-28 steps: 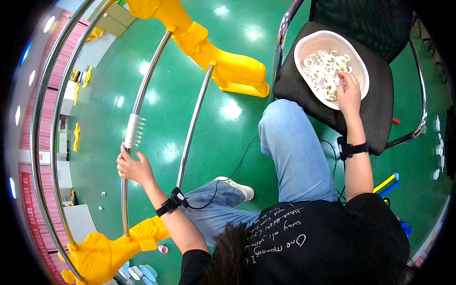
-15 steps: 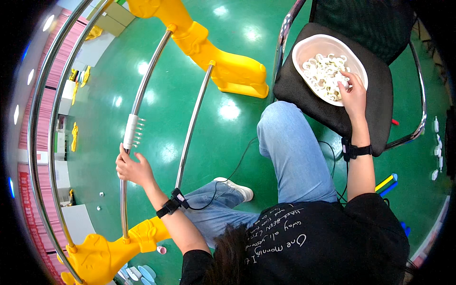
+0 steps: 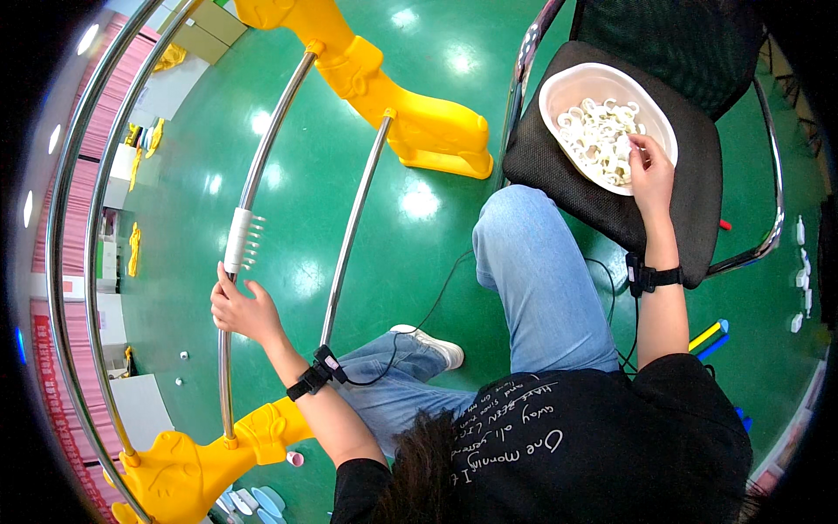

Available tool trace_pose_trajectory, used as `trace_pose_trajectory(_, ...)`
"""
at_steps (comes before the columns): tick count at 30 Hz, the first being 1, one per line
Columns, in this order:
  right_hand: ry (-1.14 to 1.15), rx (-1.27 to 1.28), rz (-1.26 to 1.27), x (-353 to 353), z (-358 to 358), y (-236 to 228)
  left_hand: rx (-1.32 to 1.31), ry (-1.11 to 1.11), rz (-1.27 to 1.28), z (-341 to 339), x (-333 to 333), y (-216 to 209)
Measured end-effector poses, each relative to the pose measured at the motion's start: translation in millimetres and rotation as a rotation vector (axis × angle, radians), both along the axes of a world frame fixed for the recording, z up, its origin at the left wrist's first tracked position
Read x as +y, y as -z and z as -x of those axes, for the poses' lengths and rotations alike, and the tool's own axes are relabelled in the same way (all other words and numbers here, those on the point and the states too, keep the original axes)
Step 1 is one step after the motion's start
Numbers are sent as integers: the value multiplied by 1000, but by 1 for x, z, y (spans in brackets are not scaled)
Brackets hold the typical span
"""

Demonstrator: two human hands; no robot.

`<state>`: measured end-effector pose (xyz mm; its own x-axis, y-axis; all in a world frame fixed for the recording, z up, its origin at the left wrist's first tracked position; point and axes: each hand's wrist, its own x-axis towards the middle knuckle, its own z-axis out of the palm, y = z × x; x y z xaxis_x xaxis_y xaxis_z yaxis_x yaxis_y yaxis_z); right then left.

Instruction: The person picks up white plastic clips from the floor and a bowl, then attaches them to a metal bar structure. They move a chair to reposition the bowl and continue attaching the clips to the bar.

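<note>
My left hand is curled round an upright-looking metal bar, its thumb lifted off. Just above its fingers, a stack of white plastic rings with small hooks sits threaded on that bar, the hooks pointing right. On the right, my right hand reaches over the rim of a pale pink plastic basin. Thumb and fingers pinch together at the heap of loose white rings; what lies between the fingertips is too small to make out. The basin rests on a black chair seat.
Yellow animal-shaped plastic end frames join the bars, and a second bar runs between my left hand and legs. Chrome chair armrests flank the basin. A black cable trails from my wristband. Light blue pieces lie at lower left.
My right fingers have shifted slightly in the ring heap; the white ring between them before no longer shows clearly. My left hand stays on the bar, and the stack looks the same.
</note>
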<state>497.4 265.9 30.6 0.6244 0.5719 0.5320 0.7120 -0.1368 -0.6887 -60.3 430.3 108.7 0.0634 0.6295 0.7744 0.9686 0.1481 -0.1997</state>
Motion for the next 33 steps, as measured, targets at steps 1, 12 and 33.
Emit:
trace_pose_trajectory(1, 22, 38, -31, 0, -2, 2, -6, -3, 5, 1, 0, 0)
trace_pose_trajectory(12, -37, 545, -285, -2, -25, 1, 2, -4, -5, 1, 0, 0)
trace_pose_trajectory(33, 695, -268, 20, -16, -38, 15, 9, 17, -11, 4, -2, -2)
